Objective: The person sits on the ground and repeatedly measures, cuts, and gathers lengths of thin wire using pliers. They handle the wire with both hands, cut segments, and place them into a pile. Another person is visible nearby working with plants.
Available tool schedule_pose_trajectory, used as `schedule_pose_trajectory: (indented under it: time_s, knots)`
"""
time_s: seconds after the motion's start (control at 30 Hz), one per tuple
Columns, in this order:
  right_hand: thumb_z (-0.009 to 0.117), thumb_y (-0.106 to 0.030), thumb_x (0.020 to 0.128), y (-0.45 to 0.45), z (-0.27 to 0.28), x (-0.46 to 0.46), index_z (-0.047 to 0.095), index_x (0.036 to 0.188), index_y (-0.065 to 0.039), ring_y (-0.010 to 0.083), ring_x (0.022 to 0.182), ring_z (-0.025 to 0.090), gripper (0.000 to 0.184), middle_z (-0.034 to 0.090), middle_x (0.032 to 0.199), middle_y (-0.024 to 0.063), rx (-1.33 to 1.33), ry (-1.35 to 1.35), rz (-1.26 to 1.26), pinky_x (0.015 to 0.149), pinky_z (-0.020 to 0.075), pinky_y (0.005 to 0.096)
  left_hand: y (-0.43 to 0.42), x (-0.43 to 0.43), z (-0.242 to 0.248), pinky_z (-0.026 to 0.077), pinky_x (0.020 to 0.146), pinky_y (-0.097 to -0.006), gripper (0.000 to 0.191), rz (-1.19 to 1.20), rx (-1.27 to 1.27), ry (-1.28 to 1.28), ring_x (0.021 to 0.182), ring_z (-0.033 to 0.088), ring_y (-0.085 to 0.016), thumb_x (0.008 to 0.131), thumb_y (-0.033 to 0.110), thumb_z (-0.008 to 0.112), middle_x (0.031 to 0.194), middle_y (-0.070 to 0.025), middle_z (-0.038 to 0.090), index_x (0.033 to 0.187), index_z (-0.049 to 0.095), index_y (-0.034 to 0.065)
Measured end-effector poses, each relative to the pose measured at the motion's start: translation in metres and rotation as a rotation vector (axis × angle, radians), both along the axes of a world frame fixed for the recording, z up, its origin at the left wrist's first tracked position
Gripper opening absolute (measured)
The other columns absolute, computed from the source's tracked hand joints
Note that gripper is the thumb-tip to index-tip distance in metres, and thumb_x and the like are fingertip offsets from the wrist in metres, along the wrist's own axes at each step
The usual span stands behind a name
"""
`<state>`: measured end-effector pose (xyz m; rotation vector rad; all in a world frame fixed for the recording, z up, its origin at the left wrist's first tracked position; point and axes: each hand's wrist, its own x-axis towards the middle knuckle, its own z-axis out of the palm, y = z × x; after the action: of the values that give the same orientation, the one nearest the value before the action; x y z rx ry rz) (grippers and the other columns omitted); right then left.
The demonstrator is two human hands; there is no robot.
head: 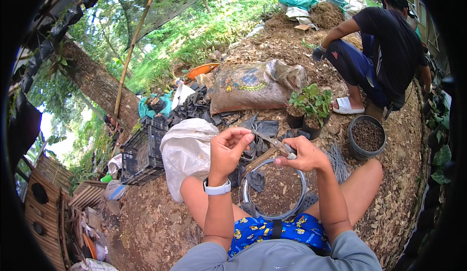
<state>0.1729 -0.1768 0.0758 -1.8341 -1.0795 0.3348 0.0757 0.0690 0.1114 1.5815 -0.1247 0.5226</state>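
Observation:
My right hand (304, 155) grips a pair of pliers (271, 141), whose jaws point up and to the left. At the jaw tips a thin piece of wire (254, 125) curves into a small loop. My left hand (230, 149), with a watch on its wrist, pinches at the wire beside the jaws; the part between its fingertips is hard to see. Below both hands, a coil of metal wire (305, 189) lies on the ground between my legs. A bundle of cut wire lengths (337, 161) rests right of my right hand.
Left stand a white sack (188, 147) and black plastic crate (142, 154). Ahead lie black plastic bags (195, 101), a filled sack (251, 88) and potted seedlings (314, 105). Right are a black pot of dark pellets (366, 136) and a crouching person (386, 48).

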Motion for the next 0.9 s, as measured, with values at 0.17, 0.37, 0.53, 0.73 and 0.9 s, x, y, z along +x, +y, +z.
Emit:
schedule_pose_trajectory:
  time_s: [0.17, 0.37, 0.53, 0.73, 0.9]
  knots:
    - [0.085, -0.037, 0.088, -0.001, -0.009, 0.002, 0.069, 0.097, -0.003, 0.0150, 0.067, 0.057, 0.039, 0.065, 0.078, 0.0014, 0.166, 0.104, 0.092, 0.064, 0.0472, 0.0331, -0.004, 0.001, 0.003, 0.052, 0.066, -0.0206, 0.017, 0.079, -0.036, -0.003, 0.075, 0.067, -0.007, 0.096, 0.007, 0.080, 0.090, -0.0030, 0.076, 0.110, 0.075, -0.0013]
    - [0.075, -0.032, 0.097, 0.001, -0.021, 0.010, 0.069, 0.101, -0.004, 0.0087, 0.075, 0.058, 0.028, 0.061, 0.080, -0.0003, 0.235, 0.502, -0.018, 0.066, 0.0471, 0.0282, 0.013, 0.013, -0.001, 0.048, 0.065, -0.0199, 0.026, 0.125, -0.295, -0.100, 0.075, 0.061, -0.005, 0.102, 0.012, 0.073, 0.103, -0.0064, 0.075, 0.124, 0.071, -0.0024]
    - [0.067, -0.030, 0.097, 0.025, -0.028, -0.013, 0.066, 0.108, -0.002, 0.0166, 0.076, 0.064, 0.030, 0.060, 0.082, 0.0018, 0.513, 0.980, 0.217, 0.070, 0.0521, 0.0314, 0.057, 0.032, -0.007, 0.046, 0.063, -0.0203, 0.037, 0.018, -0.758, -0.279, 0.079, 0.055, -0.004, 0.107, 0.017, 0.067, 0.109, 0.0019, 0.065, 0.140, 0.059, 0.0035]
    - [0.070, -0.030, 0.095, 0.042, -0.025, -0.047, 0.064, 0.116, 0.000, 0.0206, 0.084, 0.068, 0.036, 0.063, 0.088, 0.0040, 0.405, 1.153, 0.587, 0.079, 0.0528, 0.0345, 0.137, 0.045, -0.003, 0.041, 0.061, -0.0245, 0.022, 0.093, -1.199, -0.626, 0.068, 0.051, -0.009, 0.112, 0.022, 0.056, 0.091, 0.0022, 0.068, 0.124, 0.062, 0.0044]
    - [0.074, -0.032, 0.094, 0.044, -0.018, -0.055, 0.066, 0.117, -0.002, 0.0160, 0.089, 0.067, 0.038, 0.067, 0.095, 0.0041, 0.260, 0.926, 0.611, 0.083, 0.0506, 0.0329, 0.179, 0.035, -0.002, 0.040, 0.055, -0.0282, 0.023, 0.214, -1.298, -0.767, 0.059, 0.045, -0.014, 0.113, 0.018, 0.045, 0.083, -0.0037, 0.062, 0.115, 0.059, 0.0001]
